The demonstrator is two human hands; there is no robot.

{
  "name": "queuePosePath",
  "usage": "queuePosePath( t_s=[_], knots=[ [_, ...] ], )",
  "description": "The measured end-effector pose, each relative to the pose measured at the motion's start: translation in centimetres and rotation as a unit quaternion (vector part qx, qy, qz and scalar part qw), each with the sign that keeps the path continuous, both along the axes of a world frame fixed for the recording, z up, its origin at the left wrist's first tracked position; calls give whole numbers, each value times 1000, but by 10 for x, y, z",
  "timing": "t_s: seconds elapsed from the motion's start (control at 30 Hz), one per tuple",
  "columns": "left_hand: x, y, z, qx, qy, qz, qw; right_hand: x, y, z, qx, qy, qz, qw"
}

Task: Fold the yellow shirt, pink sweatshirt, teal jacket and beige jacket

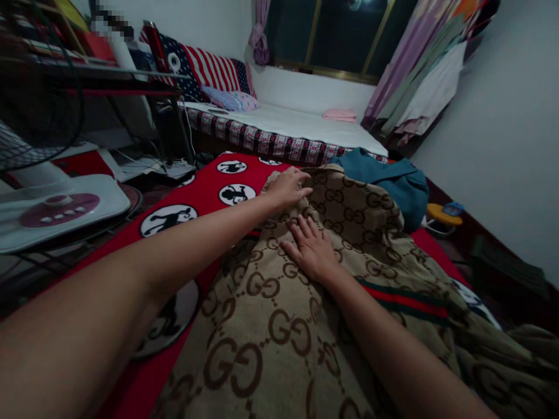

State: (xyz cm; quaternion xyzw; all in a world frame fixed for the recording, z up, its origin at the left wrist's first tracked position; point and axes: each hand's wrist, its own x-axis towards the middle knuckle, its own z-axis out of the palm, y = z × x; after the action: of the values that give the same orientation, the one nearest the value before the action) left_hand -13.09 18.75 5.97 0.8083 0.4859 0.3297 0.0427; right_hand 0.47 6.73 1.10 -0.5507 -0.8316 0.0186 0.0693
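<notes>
A beige jacket (279, 291) with a brown letter pattern lies spread over the red bedding, a green-and-red stripe running across its right part. My left hand (286, 189) is at the jacket's far edge, fingers bent and thumb apart, with no cloth visibly gripped between them. Flat on the jacket's middle lies my right hand (312, 250), its fingers spread. To the right of my hands the cloth rises in a loose, rumpled fold.
Red bedding (205, 186) with white circles lies beneath. A teal garment (388, 180) is heaped beyond the jacket. On the left stand a fan (61, 203) and a cluttered desk (131, 87). A white-topped bed (288, 113) is under the window; a yellow stool (443, 215) is at right.
</notes>
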Motion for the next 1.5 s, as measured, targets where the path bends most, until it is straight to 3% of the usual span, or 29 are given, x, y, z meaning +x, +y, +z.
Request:
queuePosePath(
  t_s=[0.17, 0.27, 0.4, 0.5, 0.6, 0.7, 0.77, 0.87, 1.03, 1.1, 1.2, 1.27, 1.3, 1.37, 1.43, 1.5],
  knots=[
    [-21, -86, -8, -112, 97, -143, 978, -2, 12, -1, 4, -5, -30, 1000],
    [-45, -136, -21, -165, 185, -158, 956, -2, 9, -2, 14, 3, -40, 999],
    [-76, -178, -36, -138, 257, -140, 946, 5, -9, 3, 5, 30, -11, 999],
    [-93, -195, -38, -140, 259, -144, 945, 18, -44, 15, -2, 94, 66, 993],
    [-105, -210, -30, -146, 218, -158, 952, 33, -97, 32, -19, 166, 202, 965],
    [-109, -227, -20, -134, 128, -205, 961, 41, -146, 42, -49, 150, 305, 939],
    [-108, -239, -12, -146, 74, -245, 956, 42, -164, 44, -65, 128, 334, 931],
    [-104, -251, 1, -208, 30, -283, 936, 39, -168, 46, -94, 193, 305, 928],
    [-103, -263, 23, -304, -7, -276, 912, 32, -172, 59, -138, 434, 125, 882],
    [-106, -269, 29, -353, 4, -284, 891, 30, -186, 63, -166, 418, 135, 883],
    [-106, -278, 37, -423, 81, -344, 834, 31, -207, 69, -213, 270, 248, 906],
    [-99, -276, 44, -436, 119, -346, 822, 32, -208, 75, -210, 222, 262, 915],
    [-93, -271, 48, -431, 124, -329, 831, 30, -203, 78, -200, 231, 242, 921],
    [-75, -255, 52, -382, 114, -268, 877, 24, -183, 80, -145, 276, 176, 934],
    [-54, -233, 48, -262, 88, -198, 940, 14, -157, 73, -28, 302, 104, 947],
    [-37, -210, 31, -122, 66, -117, 983, 1, -135, 54, 83, 258, 47, 961]
  ],
)
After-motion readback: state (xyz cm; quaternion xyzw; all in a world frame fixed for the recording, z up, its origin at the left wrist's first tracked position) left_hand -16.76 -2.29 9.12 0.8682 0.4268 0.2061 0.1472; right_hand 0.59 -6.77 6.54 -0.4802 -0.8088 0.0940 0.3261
